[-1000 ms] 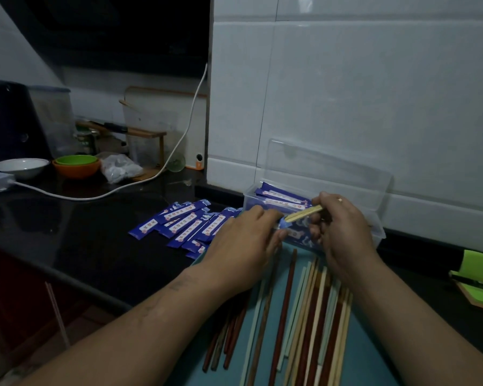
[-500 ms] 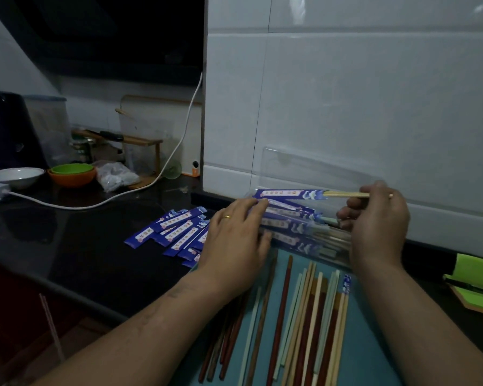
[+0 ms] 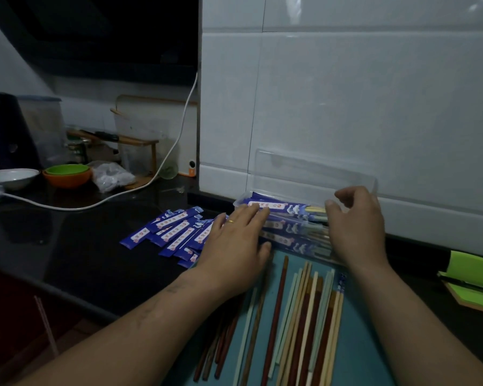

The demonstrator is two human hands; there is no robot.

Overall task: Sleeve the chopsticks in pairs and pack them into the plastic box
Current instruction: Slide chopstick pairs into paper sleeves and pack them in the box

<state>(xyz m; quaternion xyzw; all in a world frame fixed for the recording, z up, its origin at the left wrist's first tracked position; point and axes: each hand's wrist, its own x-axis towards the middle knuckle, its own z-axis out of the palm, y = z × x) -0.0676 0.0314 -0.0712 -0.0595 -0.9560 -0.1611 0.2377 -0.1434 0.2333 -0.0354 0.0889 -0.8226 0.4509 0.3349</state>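
A clear plastic box (image 3: 313, 176) with its lid raised stands against the white wall. Several sleeved pairs lie in it, the top sleeved pair (image 3: 285, 208) with its pale ends poking right. My left hand (image 3: 236, 246) lies flat, fingertips on the left end of that top sleeve. My right hand (image 3: 356, 224) hovers at the box's right end, fingers apart, holding nothing. Loose chopsticks (image 3: 293, 324) in red, brown, cream and pale green lie on a teal mat (image 3: 360, 344) in front. Empty blue sleeves (image 3: 173, 232) are heaped to the left.
The black countertop (image 3: 81, 246) carries a white cable (image 3: 95, 204), a white bowl (image 3: 11, 176), green and orange bowls (image 3: 67, 175) and a plastic bag (image 3: 112, 176) at back left. Green notepads (image 3: 474, 282) lie at right. The counter edge drops off at lower left.
My right hand carried a sleeved pair from above the box down into it and let go. My left hand slid forward onto the sleeve's left end.
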